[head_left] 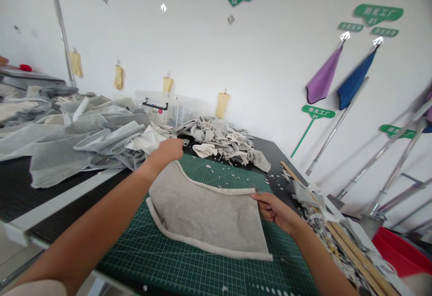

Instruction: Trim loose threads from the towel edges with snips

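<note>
A grey cloth piece (209, 217) with pale, thick edges along its top and bottom lies on a green cutting mat (135, 242). My right hand (270, 208) pinches its upper right corner between thumb and fingers. Just beyond the upper left corner, my left hand (171, 149) is closed with its back to me; what its fingers hold, if anything, is hidden. My left forearm passes over the cloth's left side. A small ring-like item (185, 142) shows beside the left knuckles, too small to name.
Grey and white cloth is heaped at left (84, 129), and another pile of scraps (222, 138) lies behind the mat. Small white bits are scattered near it. A clear plastic box (157, 112) stands at the wall. Wooden strips (351, 251) and cuttings line the right edge, beside a red bin (398, 251).
</note>
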`<state>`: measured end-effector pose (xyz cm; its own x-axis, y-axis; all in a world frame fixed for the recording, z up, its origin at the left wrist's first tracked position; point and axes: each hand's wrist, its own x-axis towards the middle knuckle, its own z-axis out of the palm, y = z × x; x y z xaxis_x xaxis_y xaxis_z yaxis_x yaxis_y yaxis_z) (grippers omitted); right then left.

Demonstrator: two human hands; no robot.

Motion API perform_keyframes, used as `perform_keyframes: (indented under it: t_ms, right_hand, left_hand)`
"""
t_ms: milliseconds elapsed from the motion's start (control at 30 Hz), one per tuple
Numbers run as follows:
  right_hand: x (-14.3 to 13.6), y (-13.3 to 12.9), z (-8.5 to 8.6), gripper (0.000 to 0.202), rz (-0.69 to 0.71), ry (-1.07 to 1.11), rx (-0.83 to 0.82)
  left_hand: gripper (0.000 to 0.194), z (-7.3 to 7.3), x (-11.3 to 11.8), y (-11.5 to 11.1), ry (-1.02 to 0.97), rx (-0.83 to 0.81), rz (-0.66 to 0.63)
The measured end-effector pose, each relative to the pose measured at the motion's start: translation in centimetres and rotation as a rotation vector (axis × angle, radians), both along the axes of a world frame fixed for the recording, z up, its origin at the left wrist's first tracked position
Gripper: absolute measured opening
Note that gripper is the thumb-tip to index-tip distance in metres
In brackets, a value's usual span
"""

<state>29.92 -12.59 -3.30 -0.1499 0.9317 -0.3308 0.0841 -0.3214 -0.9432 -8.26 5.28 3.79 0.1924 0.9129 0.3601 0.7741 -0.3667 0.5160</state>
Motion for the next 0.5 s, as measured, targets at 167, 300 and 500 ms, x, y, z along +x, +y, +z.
perform_keyframes:
  t_ms: [167,300,500]
  right_hand:
    - [-1.4,0.3,-2.0,0.044,-0.125,-0.121,0.069]
    - [-1.9,0.0,-2.5,0.050,-0.224,-0.112,0.094]
    - [-2.4,-0.1,-3.4,0.048,-0.265,-0.074,0.110]
  left_hand:
    - [0.015,-5.6,7.8,-2.9,-0.019,-0.147,-0.512]
    - [0.037,-7.9,13.0,-5.8,-0.070,-0.106,-0.814]
    - [0.023,-9.1,17.1,-7.6,-0.055,0.050,-0.841]
